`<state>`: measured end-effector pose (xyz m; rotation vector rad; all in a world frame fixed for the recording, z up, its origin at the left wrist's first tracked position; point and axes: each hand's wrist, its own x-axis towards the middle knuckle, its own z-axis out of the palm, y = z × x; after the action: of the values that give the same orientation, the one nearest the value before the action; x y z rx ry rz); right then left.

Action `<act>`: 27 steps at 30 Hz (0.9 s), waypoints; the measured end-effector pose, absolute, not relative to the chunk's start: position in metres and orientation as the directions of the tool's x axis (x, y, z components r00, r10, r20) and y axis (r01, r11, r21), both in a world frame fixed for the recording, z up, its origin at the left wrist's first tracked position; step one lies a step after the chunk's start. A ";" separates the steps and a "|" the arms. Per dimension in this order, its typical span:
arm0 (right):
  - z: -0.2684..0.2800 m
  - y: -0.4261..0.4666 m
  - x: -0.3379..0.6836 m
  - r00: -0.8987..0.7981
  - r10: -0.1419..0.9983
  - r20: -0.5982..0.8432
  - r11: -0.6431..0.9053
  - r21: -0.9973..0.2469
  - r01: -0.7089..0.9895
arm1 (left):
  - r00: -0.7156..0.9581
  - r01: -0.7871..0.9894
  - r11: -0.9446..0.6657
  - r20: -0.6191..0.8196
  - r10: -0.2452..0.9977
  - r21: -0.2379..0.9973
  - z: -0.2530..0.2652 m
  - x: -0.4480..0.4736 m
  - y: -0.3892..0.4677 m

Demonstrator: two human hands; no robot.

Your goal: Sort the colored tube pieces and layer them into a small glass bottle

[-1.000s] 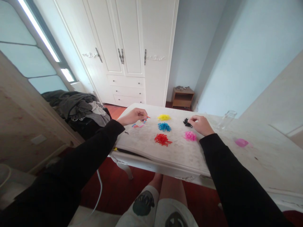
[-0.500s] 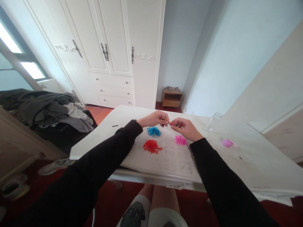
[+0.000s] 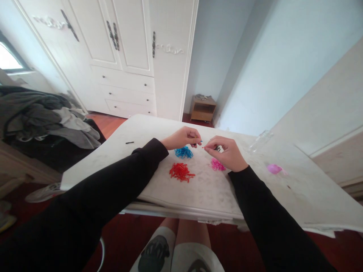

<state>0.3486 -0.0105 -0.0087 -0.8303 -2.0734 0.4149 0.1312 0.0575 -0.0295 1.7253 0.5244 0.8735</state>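
Note:
My left hand [image 3: 188,137] is closed in a pinch above the far side of the blue pile; a tiny blue bit shows at its fingertips. Just right of it, my right hand [image 3: 224,151] pinches a small red strip [image 3: 203,147], which looks like a piece of rubber band. A narrow gap separates the two hands. Near them lie a blue pile [image 3: 183,152], a red pile [image 3: 181,172] and a pink pile [image 3: 217,164] of small band-like strips. Black strips [image 3: 218,148] show partly behind the right hand's fingers.
On the white table [image 3: 159,192] are a clear glass [image 3: 260,141] at the right, a pink-purple object [image 3: 274,169] and a small black strip [image 3: 129,142] at the left. Clothes [image 3: 53,122] are heaped at the left. Beyond stand a white wardrobe [image 3: 170,83] and a wooden nightstand [image 3: 203,108].
My hands have moved slightly apart; the red strip that spanned them now sits in my right fingertips. The view has shifted, so the room appears higher and further left.

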 end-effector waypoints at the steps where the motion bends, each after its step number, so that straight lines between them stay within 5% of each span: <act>1: -0.008 -0.014 0.344 -0.509 0.626 0.591 0.779 -0.511 0.365 | 0.624 -0.084 -0.301 0.285 0.727 0.950 -0.030 0.131 0.057; 4: -0.012 -0.022 0.331 -0.695 0.483 0.532 0.855 -0.458 0.243 | 0.608 -0.112 -0.244 0.260 0.750 0.963 -0.030 0.132 0.056; 8: -0.021 -0.024 0.321 -0.781 0.443 0.440 0.846 -0.494 0.201 | 0.600 -0.108 -0.208 0.231 0.766 0.972 -0.030 0.133 0.054; 16: -0.018 -0.012 0.339 -0.328 0.638 0.696 0.754 -0.481 0.447 | 0.655 -0.090 -0.185 0.198 0.729 0.979 -0.028 0.136 0.047; 27: -0.020 -0.003 0.347 -0.509 0.680 0.529 0.722 -0.607 0.334 | 0.742 0.029 -0.244 0.143 0.655 0.969 -0.024 0.131 0.044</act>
<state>0.3470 -0.0032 -0.0200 -0.7651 -2.1323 0.5577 0.1308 0.0437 -0.0242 1.7354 0.5428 0.6448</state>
